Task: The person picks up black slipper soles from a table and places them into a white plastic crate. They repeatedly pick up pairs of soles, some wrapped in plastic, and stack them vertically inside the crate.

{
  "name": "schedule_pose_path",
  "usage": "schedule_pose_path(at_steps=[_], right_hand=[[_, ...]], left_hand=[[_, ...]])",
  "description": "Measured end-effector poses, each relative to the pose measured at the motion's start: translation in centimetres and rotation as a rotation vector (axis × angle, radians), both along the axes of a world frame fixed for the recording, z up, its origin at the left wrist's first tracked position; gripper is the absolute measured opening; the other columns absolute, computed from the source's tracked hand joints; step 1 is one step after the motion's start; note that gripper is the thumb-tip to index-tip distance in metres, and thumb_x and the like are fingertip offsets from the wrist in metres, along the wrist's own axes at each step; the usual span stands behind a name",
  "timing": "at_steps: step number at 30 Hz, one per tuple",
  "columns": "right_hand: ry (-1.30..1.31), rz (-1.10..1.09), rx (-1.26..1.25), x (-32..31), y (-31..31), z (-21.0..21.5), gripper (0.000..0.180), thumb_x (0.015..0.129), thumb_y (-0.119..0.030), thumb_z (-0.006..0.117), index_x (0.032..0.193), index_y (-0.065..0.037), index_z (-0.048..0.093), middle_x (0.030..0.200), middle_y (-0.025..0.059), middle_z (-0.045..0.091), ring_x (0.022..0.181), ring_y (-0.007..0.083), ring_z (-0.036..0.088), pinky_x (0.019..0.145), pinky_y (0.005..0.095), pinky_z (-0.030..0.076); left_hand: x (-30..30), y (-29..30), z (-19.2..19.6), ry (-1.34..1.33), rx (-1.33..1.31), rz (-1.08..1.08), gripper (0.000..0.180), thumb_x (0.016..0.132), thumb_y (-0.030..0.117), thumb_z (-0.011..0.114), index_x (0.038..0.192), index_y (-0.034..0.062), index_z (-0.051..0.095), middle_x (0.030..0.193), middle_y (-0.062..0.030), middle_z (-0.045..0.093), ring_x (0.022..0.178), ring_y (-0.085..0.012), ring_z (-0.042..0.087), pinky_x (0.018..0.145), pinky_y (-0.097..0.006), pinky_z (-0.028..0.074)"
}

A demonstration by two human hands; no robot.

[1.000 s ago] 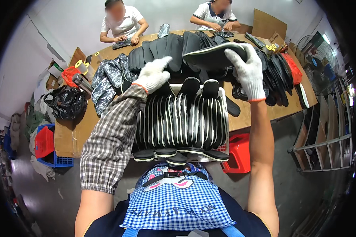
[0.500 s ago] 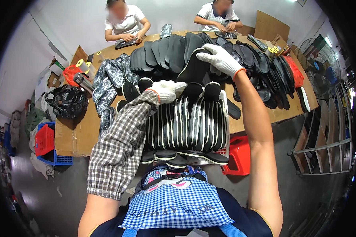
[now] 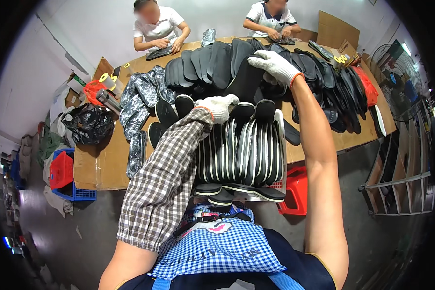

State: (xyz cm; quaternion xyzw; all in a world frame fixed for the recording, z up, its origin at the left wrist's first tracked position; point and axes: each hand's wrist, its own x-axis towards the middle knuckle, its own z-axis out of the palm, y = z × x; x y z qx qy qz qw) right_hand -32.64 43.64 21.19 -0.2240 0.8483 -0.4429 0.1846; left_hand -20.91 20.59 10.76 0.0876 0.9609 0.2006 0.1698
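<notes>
My right hand (image 3: 274, 66), in a white knit glove with an orange cuff, grips the upper end of a black shoe sole (image 3: 249, 81). The sole stands tilted over the far side of a white crate (image 3: 282, 145). Closed at the sole's lower end is my left hand (image 3: 220, 107), also gloved; its fingertips are partly hidden. Below the hands, the crate holds a tight row of black soles with pale edges (image 3: 239, 152) standing on edge. More soles (image 3: 220, 193) lie flat across its near end.
Heaped black soles and slippers (image 3: 210, 63) cover the table's (image 3: 99, 166) middle and right. Plastic-wrapped pairs (image 3: 135, 111) and a black bag (image 3: 89, 123) lie left. Two people work opposite. A red stool (image 3: 295, 193), a rack (image 3: 396, 179) and a fan (image 3: 396, 82) stand right.
The view has shifted slightly, moving the scene rightward. My left hand has moved a little right along the crate's far side, its fingers more curled. My right hand keeps the sole's upper end.
</notes>
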Motion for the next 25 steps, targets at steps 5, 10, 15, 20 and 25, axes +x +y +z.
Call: schedule_pose_path(at_steps=[5, 10, 15, 20, 25], right_hand=[[0.014, 0.067, -0.051, -1.1, 0.9, -1.0, 0.036, 0.106, -0.044, 0.069, 0.113, -0.009, 0.066, 0.068, 0.0004, 0.054, 0.049, 0.0101, 0.05, 0.043, 0.0287, 0.035], [0.023, 0.148, 0.012, 0.4, -2.9, -3.4, 0.038, 0.105, -0.04, 0.07, 0.119, -0.005, 0.067, 0.085, 0.0056, 0.064, 0.059, 0.0144, 0.06, 0.051, 0.0323, 0.046], [0.113, 0.265, 0.088, 3.1, -6.5, -6.6, 0.04, 0.1, -0.041, 0.069, 0.111, -0.002, 0.069, 0.101, 0.0202, 0.073, 0.084, 0.0339, 0.07, 0.078, 0.0436, 0.055], [0.337, 0.248, 0.114, 1.3, -6.7, -11.7, 0.041, 0.098, -0.042, 0.067, 0.108, -0.002, 0.07, 0.106, 0.023, 0.074, 0.103, 0.042, 0.071, 0.091, 0.0482, 0.054], [0.418, 0.315, 0.239, 2.0, -8.6, -13.1, 0.046, 0.097, -0.045, 0.069, 0.117, -0.004, 0.073, 0.115, 0.0241, 0.075, 0.111, 0.0408, 0.071, 0.096, 0.0497, 0.054]], left_hand=[[1.0, 0.6, 1.5, 0.011, 0.025, -0.059, 0.067, 0.088, -0.006, 0.057, 0.149, 0.0208, 0.057, 0.129, -0.0184, 0.075, 0.116, -0.0295, 0.074, 0.095, -0.041, 0.057], [0.6, -0.2, -0.2, 0.07, -0.024, -0.108, 0.071, 0.084, -0.005, 0.058, 0.15, 0.0214, 0.057, 0.113, -0.0143, 0.074, 0.106, -0.0309, 0.074, 0.09, -0.041, 0.058], [1.0, -0.8, -0.3, 0.083, -0.133, -0.062, 0.054, 0.085, -0.001, 0.062, 0.136, 0.0132, 0.059, 0.104, -0.0126, 0.07, 0.101, -0.0325, 0.072, 0.084, -0.044, 0.057], [0.4, -1.3, -0.8, 0.08, 0.089, -0.01, 0.048, 0.083, -0.002, 0.059, 0.13, 0.0079, 0.063, 0.105, -0.0126, 0.071, 0.103, -0.0308, 0.071, 0.085, -0.044, 0.057], [3.1, -6.2, 2.8, 0.159, 0.403, 0.086, 0.056, 0.084, -0.001, 0.063, 0.139, 0.0063, 0.071, 0.141, -0.0179, 0.072, 0.135, -0.0268, 0.066, 0.12, -0.037, 0.047]])
